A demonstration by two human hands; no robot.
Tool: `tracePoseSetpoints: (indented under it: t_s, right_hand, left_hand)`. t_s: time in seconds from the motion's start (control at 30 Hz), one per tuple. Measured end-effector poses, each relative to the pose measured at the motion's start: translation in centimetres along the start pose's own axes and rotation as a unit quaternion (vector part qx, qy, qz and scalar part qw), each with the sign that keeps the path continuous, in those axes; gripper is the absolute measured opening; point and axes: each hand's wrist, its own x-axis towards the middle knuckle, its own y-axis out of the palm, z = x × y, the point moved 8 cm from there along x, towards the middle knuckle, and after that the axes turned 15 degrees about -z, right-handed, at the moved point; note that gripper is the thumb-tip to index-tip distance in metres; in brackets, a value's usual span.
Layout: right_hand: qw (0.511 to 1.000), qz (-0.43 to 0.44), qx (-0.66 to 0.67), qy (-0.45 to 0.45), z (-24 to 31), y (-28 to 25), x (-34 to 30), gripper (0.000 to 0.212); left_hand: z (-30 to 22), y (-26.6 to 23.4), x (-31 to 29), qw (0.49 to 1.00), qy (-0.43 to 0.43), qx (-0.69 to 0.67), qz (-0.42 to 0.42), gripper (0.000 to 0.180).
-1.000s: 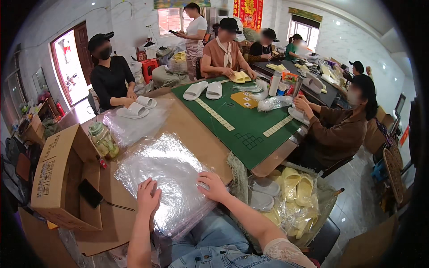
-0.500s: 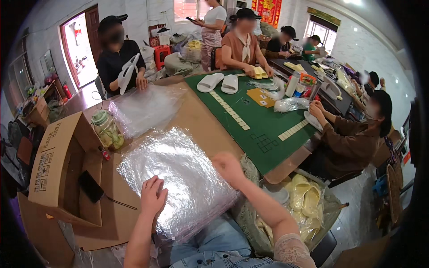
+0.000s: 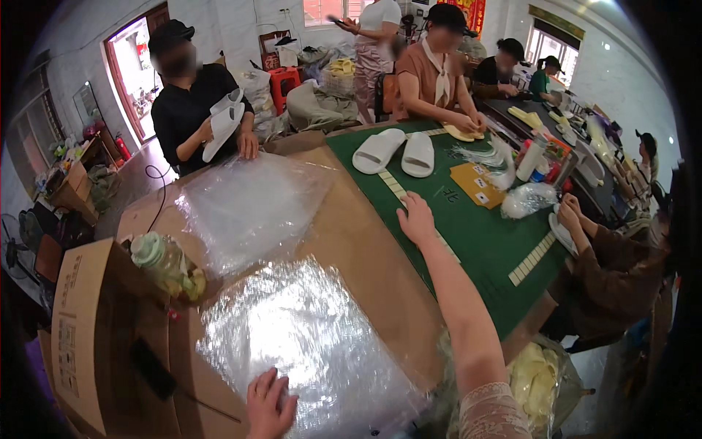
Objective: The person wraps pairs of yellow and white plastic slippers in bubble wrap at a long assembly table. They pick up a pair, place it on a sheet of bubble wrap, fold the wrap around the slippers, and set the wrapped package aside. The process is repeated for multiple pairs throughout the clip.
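Observation:
My left hand (image 3: 270,402) rests on a stack of clear plastic bags (image 3: 292,322), its fingers apart and nothing in them. My right arm stretches forward across the table, and my right hand (image 3: 417,219) is over the edge of the green mat (image 3: 468,241). Its fingers are extended and empty, close to a row of pale tiles printed on the mat (image 3: 393,186). Just beyond the fingertips lies a pair of white slide slippers (image 3: 379,151), side by side, the right one (image 3: 418,154) slightly apart from the other.
More clear bags (image 3: 248,205) lie farther back. At left stand a lidded jar (image 3: 167,265) and an open cardboard box (image 3: 80,329) holding a phone (image 3: 152,368). A bag of yellow slippers (image 3: 537,384) sits at my right. Co-workers handle slippers around the table; one holds white slippers (image 3: 224,124).
My right hand has left the stack of bags and reached forward to the green mat near the white slippers. My left hand stays on the bags. The view has shifted.

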Motion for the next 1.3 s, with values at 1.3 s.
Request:
tracePoseSetpoints:
  t_s: [1.3]
  right_hand:
    - [0.959,0.104,-0.255,-0.07,-6.4,11.3,9.6,0.083]
  left_hand:
    - [-1.3,-0.4,0.5,0.999,0.004,-0.001,0.036,0.048]
